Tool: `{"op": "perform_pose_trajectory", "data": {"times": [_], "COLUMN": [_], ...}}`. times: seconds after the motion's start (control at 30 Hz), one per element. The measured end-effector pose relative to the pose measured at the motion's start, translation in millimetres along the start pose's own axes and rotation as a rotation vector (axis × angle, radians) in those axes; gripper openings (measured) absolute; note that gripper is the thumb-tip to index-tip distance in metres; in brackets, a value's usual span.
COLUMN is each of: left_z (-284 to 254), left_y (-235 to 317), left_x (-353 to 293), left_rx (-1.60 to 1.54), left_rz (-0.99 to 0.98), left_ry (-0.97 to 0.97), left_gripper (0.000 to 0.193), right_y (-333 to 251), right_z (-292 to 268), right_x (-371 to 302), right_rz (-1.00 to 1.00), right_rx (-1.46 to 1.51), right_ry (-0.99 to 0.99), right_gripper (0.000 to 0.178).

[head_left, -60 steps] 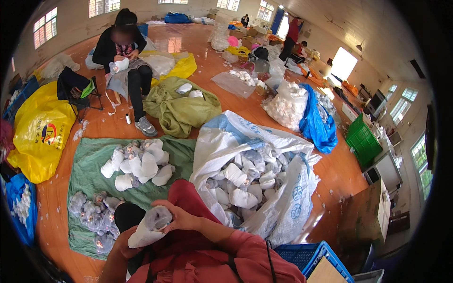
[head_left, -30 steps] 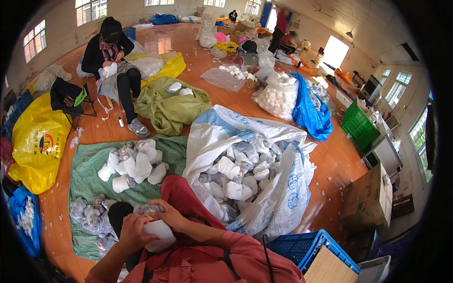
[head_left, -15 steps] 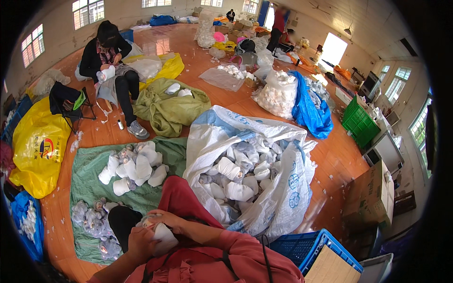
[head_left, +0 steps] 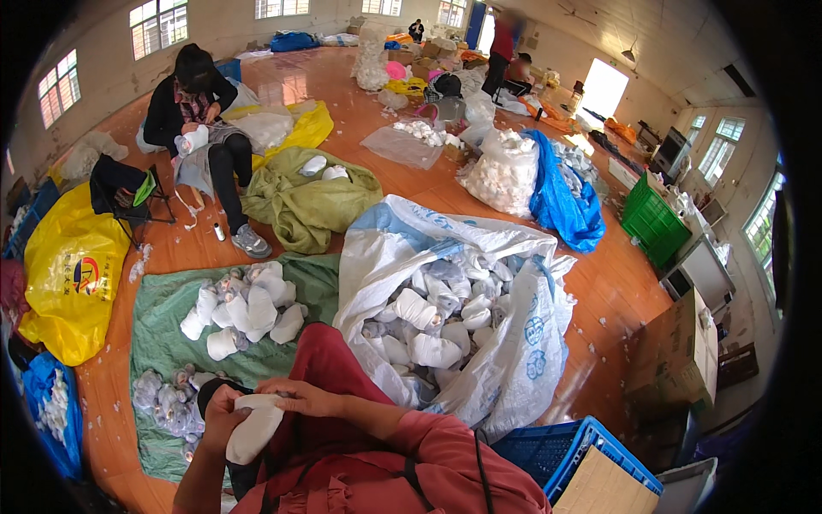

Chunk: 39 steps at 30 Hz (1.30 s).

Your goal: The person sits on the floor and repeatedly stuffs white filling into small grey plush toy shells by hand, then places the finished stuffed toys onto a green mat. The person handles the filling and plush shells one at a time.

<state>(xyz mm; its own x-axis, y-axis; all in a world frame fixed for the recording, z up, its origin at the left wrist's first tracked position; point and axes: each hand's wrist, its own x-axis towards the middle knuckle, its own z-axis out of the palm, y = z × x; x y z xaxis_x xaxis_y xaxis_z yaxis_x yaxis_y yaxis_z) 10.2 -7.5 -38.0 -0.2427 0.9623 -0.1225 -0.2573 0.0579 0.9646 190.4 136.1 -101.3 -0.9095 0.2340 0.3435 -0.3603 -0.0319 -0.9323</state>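
Observation:
Over my lap I hold a plush toy with a smooth white cover (head_left: 254, 433), its white side turned up. My left hand (head_left: 224, 413) is closed round its left edge. The fingers of my right hand (head_left: 300, 397) grip its upper end; the part under the fingers is hidden. Beyond my knees a green cloth (head_left: 163, 300) is spread on the floor. White-covered plush toys (head_left: 253, 308) are heaped on it, and grey plush toys (head_left: 167, 401) lie nearer, left of my left hand. A large white woven sack (head_left: 368, 257), open at the top, holds many more grey-and-white ones.
A blue crate (head_left: 548, 454) with cardboard stands close on my right. Yellow (head_left: 73, 265) and blue (head_left: 51, 403) bags lie at the left. A seated person (head_left: 193, 111) works on a similar piece beyond the cloth. Further off are an olive sack (head_left: 308, 197) and a green crate (head_left: 655, 223).
The plush toy has been turned and moved slightly left, so its white side now faces up and its grey part is hidden. Both hands have shifted left and slightly up with it.

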Motion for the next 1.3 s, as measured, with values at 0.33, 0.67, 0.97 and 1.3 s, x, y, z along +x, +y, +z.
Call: {"op": "perform_pose_trajectory", "data": {"times": [0.33, 0.67, 0.97, 1.3], "left_z": [6, 37, 49, 78], "left_y": [-38, -28, -37, -23], "left_x": [-21, -42, -15, -16], "left_rx": [-0.236, 0.119, 0.924, 1.376], "left_rz": [-0.103, -0.044, 0.501, 0.553], "left_ry": [0.001, 0.210, 0.189, -0.022], "left_gripper": [0.027, 0.022, 0.015, 0.055], "right_y": [-13, 8, 95, 171], "right_z": [24, 55, 25, -20], "right_x": [-4, -22, -48, -16], "right_rz": [0.358, 0.510, 0.517, 0.641], "right_rx": [-0.197, -0.228, 0.492, 0.746], "right_ry": [-0.134, 0.214, 0.394, 0.372], "right_gripper": [0.048, 0.026, 0.021, 0.021]}}
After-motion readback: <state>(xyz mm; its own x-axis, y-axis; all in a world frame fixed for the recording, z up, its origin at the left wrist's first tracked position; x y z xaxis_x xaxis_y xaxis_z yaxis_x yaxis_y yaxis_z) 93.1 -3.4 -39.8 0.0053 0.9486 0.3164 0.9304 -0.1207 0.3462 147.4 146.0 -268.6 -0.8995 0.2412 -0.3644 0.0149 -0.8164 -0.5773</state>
